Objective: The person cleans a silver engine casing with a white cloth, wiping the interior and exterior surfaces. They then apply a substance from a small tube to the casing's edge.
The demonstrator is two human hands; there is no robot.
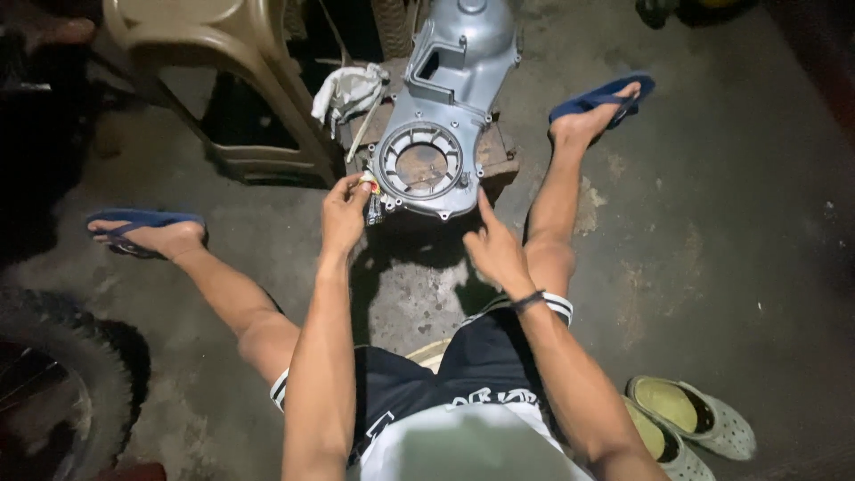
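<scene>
My left hand (343,209) pinches a small part (372,203) at the gray metal cover (441,116) mid-frame, my right hand (494,249) points loosely, holding nothing; the work looks just begun.

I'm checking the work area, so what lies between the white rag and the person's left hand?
In the head view, between the white rag and the left hand lie a thin pale stick and the wooden block's edge.
</scene>
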